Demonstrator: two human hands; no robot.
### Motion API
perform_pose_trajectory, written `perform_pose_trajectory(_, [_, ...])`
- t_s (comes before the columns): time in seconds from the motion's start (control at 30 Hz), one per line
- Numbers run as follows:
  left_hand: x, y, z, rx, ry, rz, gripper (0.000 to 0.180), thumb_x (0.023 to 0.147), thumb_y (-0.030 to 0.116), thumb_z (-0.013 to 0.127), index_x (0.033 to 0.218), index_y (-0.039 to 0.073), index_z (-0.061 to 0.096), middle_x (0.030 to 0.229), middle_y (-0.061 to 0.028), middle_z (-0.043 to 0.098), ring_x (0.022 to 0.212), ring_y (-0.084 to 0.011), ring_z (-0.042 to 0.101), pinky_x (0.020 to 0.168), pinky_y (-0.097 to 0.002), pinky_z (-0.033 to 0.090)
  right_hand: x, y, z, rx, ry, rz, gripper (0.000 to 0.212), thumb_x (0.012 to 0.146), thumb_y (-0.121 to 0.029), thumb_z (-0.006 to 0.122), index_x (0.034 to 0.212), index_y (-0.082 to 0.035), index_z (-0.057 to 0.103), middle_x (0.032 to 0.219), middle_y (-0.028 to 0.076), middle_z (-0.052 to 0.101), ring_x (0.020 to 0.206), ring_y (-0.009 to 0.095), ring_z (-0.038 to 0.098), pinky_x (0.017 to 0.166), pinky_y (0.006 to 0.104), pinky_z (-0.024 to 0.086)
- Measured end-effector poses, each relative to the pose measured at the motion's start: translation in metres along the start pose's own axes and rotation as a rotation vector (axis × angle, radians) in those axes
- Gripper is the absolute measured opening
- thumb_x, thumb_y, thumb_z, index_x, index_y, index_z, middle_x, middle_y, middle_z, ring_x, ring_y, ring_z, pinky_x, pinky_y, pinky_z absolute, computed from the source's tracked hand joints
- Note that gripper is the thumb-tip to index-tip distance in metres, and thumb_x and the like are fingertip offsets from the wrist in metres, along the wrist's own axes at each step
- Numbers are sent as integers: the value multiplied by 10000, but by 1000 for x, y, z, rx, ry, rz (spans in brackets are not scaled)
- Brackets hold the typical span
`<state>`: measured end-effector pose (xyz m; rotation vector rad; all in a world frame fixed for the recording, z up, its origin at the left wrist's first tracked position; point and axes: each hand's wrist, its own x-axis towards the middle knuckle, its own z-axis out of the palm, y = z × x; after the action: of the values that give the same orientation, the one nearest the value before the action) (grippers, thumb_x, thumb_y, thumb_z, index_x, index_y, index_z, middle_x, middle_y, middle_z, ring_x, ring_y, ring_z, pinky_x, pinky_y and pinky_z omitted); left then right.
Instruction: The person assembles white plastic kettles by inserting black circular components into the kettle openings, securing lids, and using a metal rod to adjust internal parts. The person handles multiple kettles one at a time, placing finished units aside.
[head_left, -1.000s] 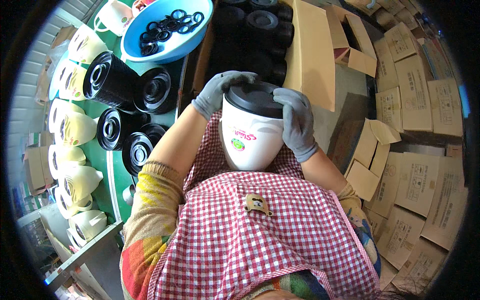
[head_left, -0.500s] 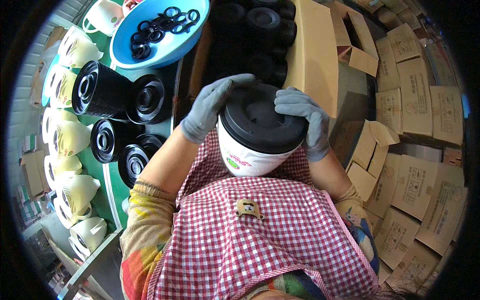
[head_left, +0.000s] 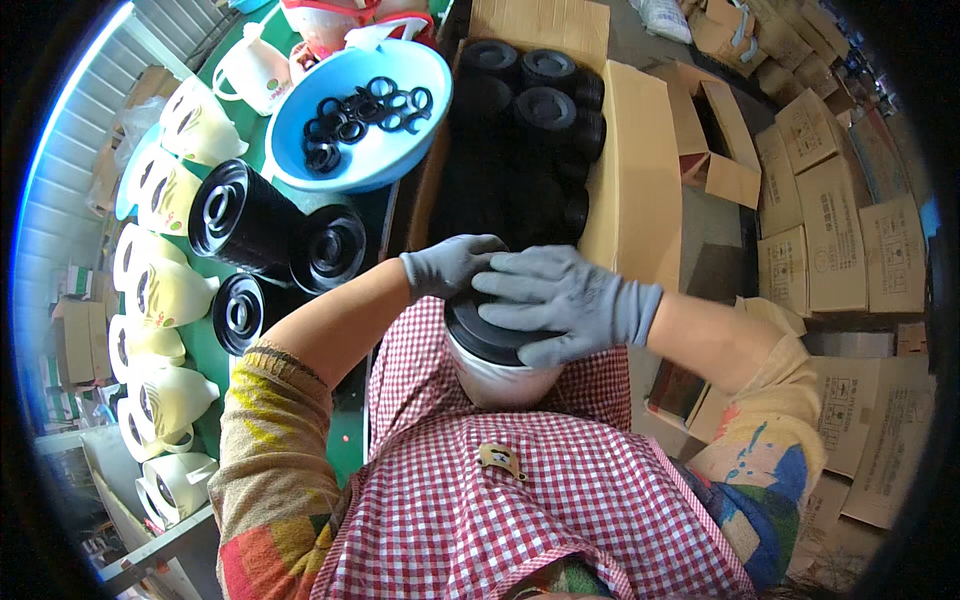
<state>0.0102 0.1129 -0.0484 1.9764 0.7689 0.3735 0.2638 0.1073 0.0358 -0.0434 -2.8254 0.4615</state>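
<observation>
Black lid (head_left: pixel 480 333) — right fingers (head_left: pixel 520 288) spread atop, left fingers (head_left: pixel 478 245) — grip unclear, blue basin (head_left: pixel 398 157), open carton (head_left: pixel 642 170) beyond

Container (head_left: pixel 500 385), lid (head_left: pixel 470 325) on top, before apron (head_left: pixel 520 530); surface (head_left: pixel 347 440) left: jugs (head_left: pixel 170 290) at far left, stacked discs (head_left: pixel 250 215) right of them, basin (head_left: pixel 405 165) holding rings (head_left: pixel 368 108) behind; carton (head_left: pixel 635 170) of stacks (head_left: pixel 545 108) ahead; boxes (head_left: pixel 835 230) stacked right.

A whitish ribbed wall (head_left: pixel 92 140) runs along the left, bluish-white light (head_left: pixel 80 65) glaring at its outer edge. A green-topped worktable (head_left: pixel 347 455) stands there; brown cardboard cartons (head_left: pixel 835 245) are stacked at right, grey floor (head_left: pixel 648 55) beyond.
</observation>
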Motion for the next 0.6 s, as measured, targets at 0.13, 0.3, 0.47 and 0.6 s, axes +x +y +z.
perform_pose_trajectory(0.13, [18, -7, 4, -455, -6, -328, 494, 837, 201, 726, 1294, 82, 579, 1275, -80, 635, 1161, -221, 606, 1022, -400, 478, 26, 15, -1, 10, -185, -111, 766, 871, -689, 485, 1457, -197, 457, 1540, 169, 349, 1449, 389, 272, 1171, 597, 157])
perform_pose_trajectory(0.3, [71, 48, -14, 270, -162, -369, 461, 964, 470, 550, 1005, 41, 712, 917, -221, 689, 905, -387, 662, 822, -462, 501, 80, -42, 28, 253, -193, 11, 567, 961, -476, 488, 1413, -135, 494, 1523, 177, 377, 1412, 375, 327, 1157, 622, 145])
perform_pose_trajectory(0.47, [25, -5, -26, -131, -127, -87, 373, 932, 304, 632, 1247, 105, 622, 1272, -158, 607, 1208, -318, 565, 1017, -436, 459, 28, 45, 18, 243, 104, -279, 639, 887, -539, 547, 1355, -104, 536, 1428, 180, 462, 1338, 380, 406, 1122, 566, 275])
perform_pose_trajectory(0.6, [48, -13, -4, -305, -91, -265, 412, 922, 350, 650, 1214, 59, 648, 1219, -166, 641, 1141, -306, 608, 992, -430, 480, 49, 20, 24, 202, -18, -166, 692, 840, -569, 585, 1380, -139, 535, 1480, 173, 424, 1378, 362, 363, 1139, 596, 190])
